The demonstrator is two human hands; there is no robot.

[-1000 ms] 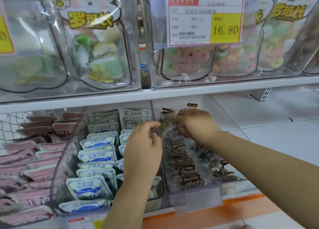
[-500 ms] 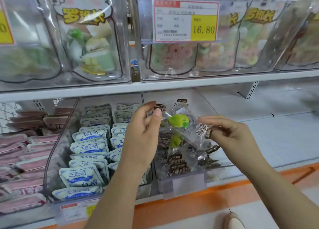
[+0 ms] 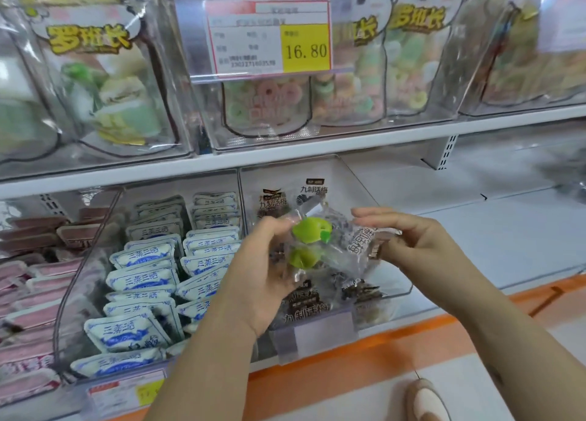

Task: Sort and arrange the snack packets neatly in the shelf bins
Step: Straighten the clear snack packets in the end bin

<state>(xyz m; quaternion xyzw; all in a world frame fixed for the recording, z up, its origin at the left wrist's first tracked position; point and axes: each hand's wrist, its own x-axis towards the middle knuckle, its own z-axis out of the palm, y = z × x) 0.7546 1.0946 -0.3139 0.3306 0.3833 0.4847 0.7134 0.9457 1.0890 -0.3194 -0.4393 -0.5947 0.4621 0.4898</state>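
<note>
Both hands hold clear snack packets in front of the lower shelf. My left hand [image 3: 263, 268] pinches the left end of a clear packet with green fruit [image 3: 309, 239] inside. My right hand [image 3: 412, 246] grips the right end, where a brown-printed clear packet [image 3: 364, 243] shows. Behind them is a clear bin [image 3: 380, 281] of brown-labelled plum packets [image 3: 304, 309]. The bin to its left holds rows of blue-and-white packets [image 3: 146, 281]. Pink packets [image 3: 35, 287] fill the far-left bin.
The upper shelf carries clear bins of bagged ring candies [image 3: 269, 100] and marshmallows [image 3: 111, 87], with a 16.80 price tag [image 3: 269, 36]. Bare white shelf [image 3: 491, 236] lies to the right. An orange floor strip [image 3: 364, 351] and my shoe [image 3: 428, 401] are below.
Both hands lifted the clear packets up out of the plum bin and drew them toward me. The view also moved closer to the shelf.
</note>
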